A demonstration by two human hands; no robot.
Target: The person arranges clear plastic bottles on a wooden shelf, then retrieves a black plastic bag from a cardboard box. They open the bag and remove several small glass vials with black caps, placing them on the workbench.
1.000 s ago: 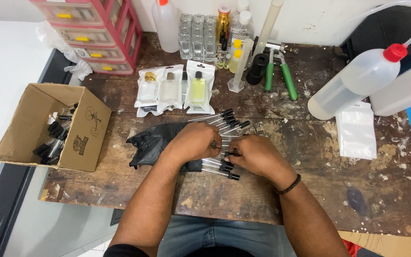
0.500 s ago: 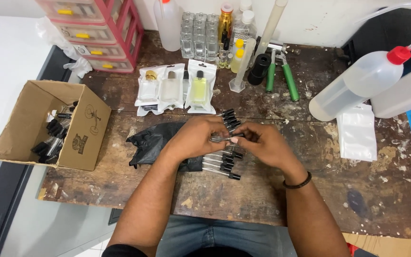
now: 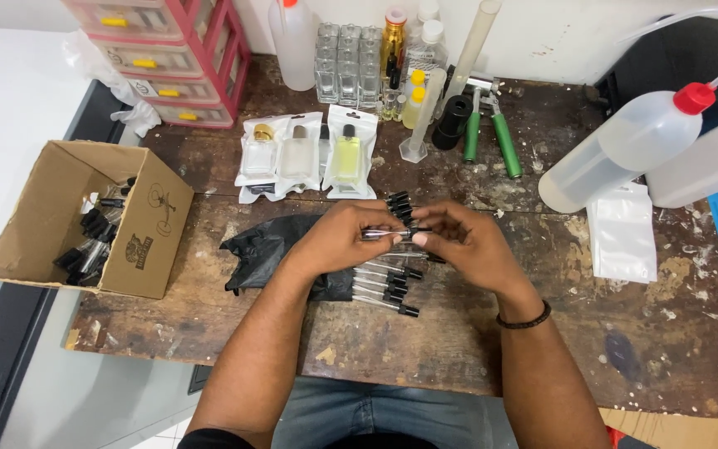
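Left hand: the left hand [image 3: 338,237] is closed around one end of a slim glass vial [image 3: 386,235], held level above the bench [image 3: 459,349].
Right hand: the right hand [image 3: 463,241] pinches the black-capped end of the same vial with fingertips [image 3: 420,239] bent in.
Vial: lies sideways between both hands, clear of the bench, just above the row of capped vials [image 3: 384,287].
Change from a second ago: both hands were lower, pressed down among the row; they have since lifted and come together over one vial. Half a second ago they were already raised; the grip looks much the same now.
Row of capped vials: lying side by side on the bench under the hands, black caps pointing right, beside a crumpled black bag [image 3: 263,249].
Cardboard box [image 3: 139,241]: left of the bag, open, with more black-capped vials inside.
Pouched bottles [image 3: 301,154]: three clear pouches beyond the hands.
Wash bottle [image 3: 625,154]: tilted at right, red cap.
Green-handled pliers [image 3: 492,137]: far side of the bench.
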